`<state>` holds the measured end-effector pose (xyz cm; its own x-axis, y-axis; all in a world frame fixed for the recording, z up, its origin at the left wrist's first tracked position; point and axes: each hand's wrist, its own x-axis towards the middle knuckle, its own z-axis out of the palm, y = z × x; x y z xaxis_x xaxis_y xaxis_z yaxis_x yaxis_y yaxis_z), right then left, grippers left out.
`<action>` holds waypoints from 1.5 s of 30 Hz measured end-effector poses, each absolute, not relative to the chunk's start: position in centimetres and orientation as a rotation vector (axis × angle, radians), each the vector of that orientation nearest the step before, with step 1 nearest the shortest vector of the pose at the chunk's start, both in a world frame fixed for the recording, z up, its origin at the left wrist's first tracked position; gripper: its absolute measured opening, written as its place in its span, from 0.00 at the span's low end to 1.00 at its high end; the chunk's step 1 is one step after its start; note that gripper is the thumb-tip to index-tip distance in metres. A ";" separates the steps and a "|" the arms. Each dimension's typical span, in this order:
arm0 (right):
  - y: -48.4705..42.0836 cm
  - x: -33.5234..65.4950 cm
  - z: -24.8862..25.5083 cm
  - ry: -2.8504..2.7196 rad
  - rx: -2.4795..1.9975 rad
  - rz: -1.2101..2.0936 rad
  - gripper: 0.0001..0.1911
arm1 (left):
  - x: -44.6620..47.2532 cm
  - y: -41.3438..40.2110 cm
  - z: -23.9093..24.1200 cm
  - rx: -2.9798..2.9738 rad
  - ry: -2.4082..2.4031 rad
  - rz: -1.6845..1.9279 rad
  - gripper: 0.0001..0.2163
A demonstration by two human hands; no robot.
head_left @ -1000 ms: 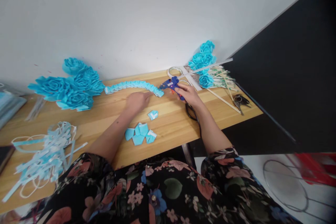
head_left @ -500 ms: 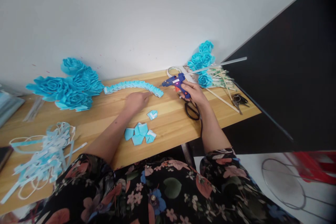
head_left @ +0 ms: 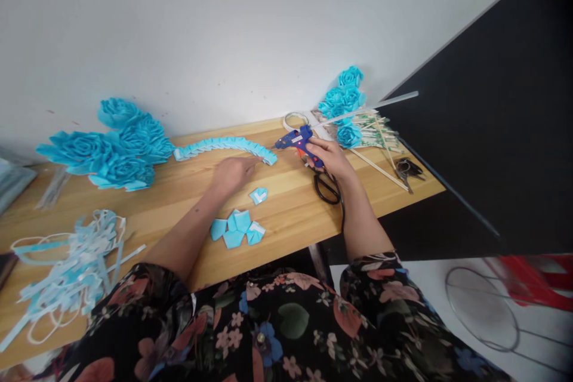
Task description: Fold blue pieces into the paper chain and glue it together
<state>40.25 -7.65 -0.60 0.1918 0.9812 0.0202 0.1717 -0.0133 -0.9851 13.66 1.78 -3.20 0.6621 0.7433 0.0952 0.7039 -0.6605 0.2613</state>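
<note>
My right hand [head_left: 329, 155] is closed round the handle of a blue glue gun [head_left: 299, 138], whose red light is on. A long clear glue stick [head_left: 371, 112] sticks out of its back. The nozzle points left, just above the right end of a curved strip of overlapping light-blue folded paper pieces [head_left: 228, 144]. My left hand [head_left: 233, 174] rests on the table with its fingers curled and its index fingertip against that end of the strip; its thumb is hidden. Nearer me lie a single folded paper piece [head_left: 258, 195] and a small group of folded pieces [head_left: 237, 228].
Blue paper roses [head_left: 120, 146] stand at the left, more roses [head_left: 344, 101] at the right. Shredded strips [head_left: 71, 268] lie front left. Black-handled scissors [head_left: 326, 188], a tape roll [head_left: 296, 120], wooden sticks [head_left: 376, 167] and keys [head_left: 408, 168] surround my right hand.
The view has shifted slightly. Both hands, the glue gun and the paper strip keep nearly the same places relative to each other.
</note>
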 end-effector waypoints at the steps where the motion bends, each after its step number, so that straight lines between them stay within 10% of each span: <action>1: -7.7 40.2 -0.5 -1.195 -1.425 0.963 0.20 | 13.7 1.8 -3.2 2.682 1.179 0.279 0.20; 23: -7.9 42.0 0.6 -0.894 -1.400 0.832 0.28 | 12.5 3.3 -4.6 2.244 1.188 0.524 0.21; 45: -18.2 48.4 -1.9 -1.069 -2.489 0.122 0.23 | 12.3 3.5 -5.1 2.324 1.085 0.559 0.17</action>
<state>48.43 -18.23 -1.89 0.6994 0.7096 0.0853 0.6721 -0.6124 -0.4163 12.32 3.45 -5.07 0.5959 0.7892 0.1488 0.5789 -0.5505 0.6015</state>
